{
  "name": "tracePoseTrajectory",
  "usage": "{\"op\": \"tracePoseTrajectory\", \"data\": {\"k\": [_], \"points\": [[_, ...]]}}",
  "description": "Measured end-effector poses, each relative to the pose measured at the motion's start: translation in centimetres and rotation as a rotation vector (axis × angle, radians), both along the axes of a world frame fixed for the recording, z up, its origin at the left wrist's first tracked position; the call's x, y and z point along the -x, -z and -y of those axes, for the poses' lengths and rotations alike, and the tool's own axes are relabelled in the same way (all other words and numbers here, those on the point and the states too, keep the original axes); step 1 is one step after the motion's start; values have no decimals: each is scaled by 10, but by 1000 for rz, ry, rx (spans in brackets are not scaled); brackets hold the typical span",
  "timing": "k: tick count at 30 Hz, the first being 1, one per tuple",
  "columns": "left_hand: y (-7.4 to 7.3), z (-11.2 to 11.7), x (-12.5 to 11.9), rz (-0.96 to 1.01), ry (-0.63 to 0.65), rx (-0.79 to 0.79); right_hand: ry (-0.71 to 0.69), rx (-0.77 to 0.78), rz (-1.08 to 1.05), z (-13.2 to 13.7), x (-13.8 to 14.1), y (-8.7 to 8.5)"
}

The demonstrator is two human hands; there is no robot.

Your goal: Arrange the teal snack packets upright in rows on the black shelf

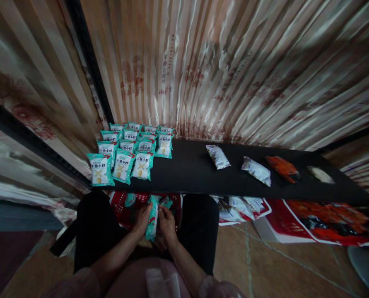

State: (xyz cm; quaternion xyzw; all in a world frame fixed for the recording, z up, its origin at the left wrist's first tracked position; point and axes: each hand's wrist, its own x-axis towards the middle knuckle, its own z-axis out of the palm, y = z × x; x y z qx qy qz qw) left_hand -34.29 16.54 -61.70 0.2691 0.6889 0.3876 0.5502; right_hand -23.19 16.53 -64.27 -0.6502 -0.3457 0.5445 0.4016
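Between my knees, my left hand (143, 219) and my right hand (167, 223) are both closed on one teal-and-white snack bag (152, 219), turned edge-on to me. Below the shelf's front edge, a red plastic basket (117, 209) holds more teal bags, partly covered by my hands. On the left part of the black shelf (184, 174), several matching snack bags (122, 165) stand in rows, their white fronts facing me.
Along the shelf to the right lie a white packet (218, 157), a second white packet (256, 170), an orange packet (283, 168) and a pale packet (321, 174). Below stand a basket of white packets (238, 209) and a red-rimmed box of orange packets (330, 219). Plastic sheeting (196, 74) hangs behind.
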Motion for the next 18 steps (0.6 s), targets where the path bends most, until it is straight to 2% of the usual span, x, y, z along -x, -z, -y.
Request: {"op": "tracePoseTrajectory", "data": {"k": [3,10,18], "points": [[-4,2,1,35,-25,23,3,-104,97,2,2,-3],[-13,1,3,103,5,42,-48,-180,109,4,5,-9],[-13,1,3,177,3,0,-79,-288,205,7,6,-13]]}}
